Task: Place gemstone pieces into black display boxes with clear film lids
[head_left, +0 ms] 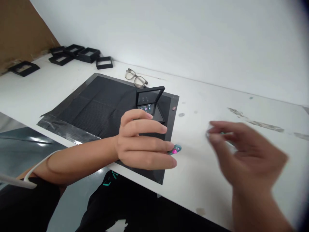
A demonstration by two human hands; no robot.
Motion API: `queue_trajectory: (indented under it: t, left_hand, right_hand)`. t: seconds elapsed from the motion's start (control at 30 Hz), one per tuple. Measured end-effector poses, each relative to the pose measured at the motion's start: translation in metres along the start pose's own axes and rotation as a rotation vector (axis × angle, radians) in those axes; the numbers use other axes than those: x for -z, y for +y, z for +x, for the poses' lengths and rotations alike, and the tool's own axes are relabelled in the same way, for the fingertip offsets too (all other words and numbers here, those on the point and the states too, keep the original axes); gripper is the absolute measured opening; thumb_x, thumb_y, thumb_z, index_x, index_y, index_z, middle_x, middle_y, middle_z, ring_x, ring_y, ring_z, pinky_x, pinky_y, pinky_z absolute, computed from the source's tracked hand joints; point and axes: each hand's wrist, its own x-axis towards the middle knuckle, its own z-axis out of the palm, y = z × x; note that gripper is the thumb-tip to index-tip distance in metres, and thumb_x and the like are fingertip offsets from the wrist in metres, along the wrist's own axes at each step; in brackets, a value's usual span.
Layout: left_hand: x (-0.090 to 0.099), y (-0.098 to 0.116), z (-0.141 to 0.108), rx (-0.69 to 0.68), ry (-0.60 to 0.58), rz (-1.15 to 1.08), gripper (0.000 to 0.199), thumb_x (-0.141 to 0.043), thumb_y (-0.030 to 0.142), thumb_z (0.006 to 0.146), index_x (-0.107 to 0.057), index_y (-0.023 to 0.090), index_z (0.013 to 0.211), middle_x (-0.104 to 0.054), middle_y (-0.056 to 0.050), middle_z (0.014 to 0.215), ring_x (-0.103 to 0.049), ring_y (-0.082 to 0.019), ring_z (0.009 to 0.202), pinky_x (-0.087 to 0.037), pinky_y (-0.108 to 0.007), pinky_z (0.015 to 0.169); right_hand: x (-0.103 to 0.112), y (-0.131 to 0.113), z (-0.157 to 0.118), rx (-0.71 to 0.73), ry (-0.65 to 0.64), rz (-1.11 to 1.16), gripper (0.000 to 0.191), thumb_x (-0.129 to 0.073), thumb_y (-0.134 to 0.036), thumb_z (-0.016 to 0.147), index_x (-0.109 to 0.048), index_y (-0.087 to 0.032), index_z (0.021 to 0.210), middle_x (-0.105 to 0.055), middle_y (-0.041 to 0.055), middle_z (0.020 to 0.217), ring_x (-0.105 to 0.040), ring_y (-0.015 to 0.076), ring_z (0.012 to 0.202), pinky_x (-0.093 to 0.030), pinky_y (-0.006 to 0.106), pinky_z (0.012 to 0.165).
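Note:
My left hand (pixel 142 141) is closed over the edge of the black mat, its fingers gripping a teal false nail (pixel 177 149) with a bright pink decoration; the nail's tip sticks out between the fingertips. My right hand (pixel 243 151), blurred, is held above the white table with thumb and fingers pinched together. Between those fingertips is a small whitish, clear-looking bit, too smeared to name. Behind my left hand, a black display case (pixel 158 111) stands with its clear lid raised. Several decorated nails (pixel 147 108) lie in it, partly hidden by my hand.
The black mat (pixel 96 100) is taped to the white table (pixel 198 183). Eyeglasses (pixel 136 78) lie behind it. Several black frame-like cases (pixel 89 54) sit at the back left, near the wall. A small pinkish piece (pixel 173 108) lies on the mat's right edge.

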Motion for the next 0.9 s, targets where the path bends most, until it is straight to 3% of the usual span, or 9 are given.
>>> queue_trajectory:
  t: [0.03,0.1,0.17,0.57,0.67,0.8,0.9]
  left_hand:
    - [0.001,0.0,0.0,-0.019,-0.045,0.026,0.016,-0.076,0.026,0.083,-0.067,0.034,0.073,-0.076,0.016,0.086,-0.064,-0.012,0.089,-0.049,-0.033,0.085]
    - [0.002,0.0,0.001,-0.042,-0.111,0.065,0.013,-0.075,0.028,0.085,-0.07,0.036,0.077,-0.075,0.016,0.084,-0.064,-0.011,0.088,-0.05,-0.031,0.084]
    - [0.002,0.001,0.002,-0.056,-0.135,0.09,0.011,-0.074,0.03,0.086,-0.069,0.036,0.078,-0.074,0.015,0.082,-0.064,-0.01,0.088,-0.051,-0.031,0.084]
    - [-0.002,0.0,0.006,-0.13,-0.16,0.137,0.013,-0.07,0.025,0.087,-0.071,0.037,0.081,-0.074,0.014,0.08,-0.062,-0.008,0.078,-0.051,-0.027,0.07]
    - [-0.001,0.0,0.008,-0.152,-0.207,0.104,0.014,-0.07,0.024,0.088,-0.071,0.036,0.081,-0.074,0.015,0.079,-0.059,-0.008,0.069,-0.044,-0.026,0.057]
    - [-0.002,0.0,0.004,-0.033,-0.345,-0.002,0.018,-0.065,0.026,0.092,-0.071,0.042,0.095,-0.075,0.016,0.079,-0.055,-0.008,0.06,-0.038,-0.028,0.05]
    - [-0.006,0.0,0.004,-0.1,-0.273,0.007,0.013,-0.07,0.027,0.089,-0.072,0.04,0.09,-0.074,0.015,0.076,-0.057,-0.007,0.063,-0.041,-0.026,0.051]
  right_hand:
    - [-0.019,-0.022,-0.003,0.026,0.088,-0.012,0.041,-0.081,-0.017,0.081,-0.072,-0.033,0.119,-0.073,0.0037,0.097,-0.067,0.0233,0.077,-0.056,0.038,0.059]
    - [-0.048,-0.054,-0.008,0.159,0.017,-0.005,0.039,-0.082,-0.023,0.081,-0.07,-0.031,0.117,-0.07,0.0032,0.086,-0.064,0.0205,0.07,-0.054,0.037,0.055]
    - [-0.061,-0.068,-0.011,0.222,0.01,-0.017,0.034,-0.079,-0.018,0.084,-0.07,-0.031,0.114,-0.068,0.0025,0.081,-0.063,0.019,0.067,-0.054,0.037,0.056]
    - [-0.065,-0.061,-0.017,0.129,0.013,0.136,0.037,-0.07,-0.009,0.086,-0.074,-0.029,0.117,-0.066,-0.0003,0.076,-0.061,0.0132,0.061,-0.051,0.027,0.048]
    - [-0.065,-0.06,-0.019,0.152,-0.004,0.141,0.037,-0.069,-0.009,0.086,-0.074,-0.029,0.117,-0.066,-0.0014,0.073,-0.059,0.0118,0.056,-0.051,0.025,0.047]
    - [-0.062,-0.062,-0.017,0.116,-0.058,0.149,0.034,-0.065,-0.012,0.09,-0.075,-0.028,0.117,-0.068,-0.0011,0.073,-0.06,0.0115,0.056,-0.052,0.024,0.048]
    - [-0.059,-0.065,-0.013,0.126,-0.11,0.187,0.032,-0.061,-0.012,0.092,-0.076,-0.026,0.117,-0.063,-0.0021,0.068,-0.057,0.0103,0.055,-0.051,0.023,0.049]
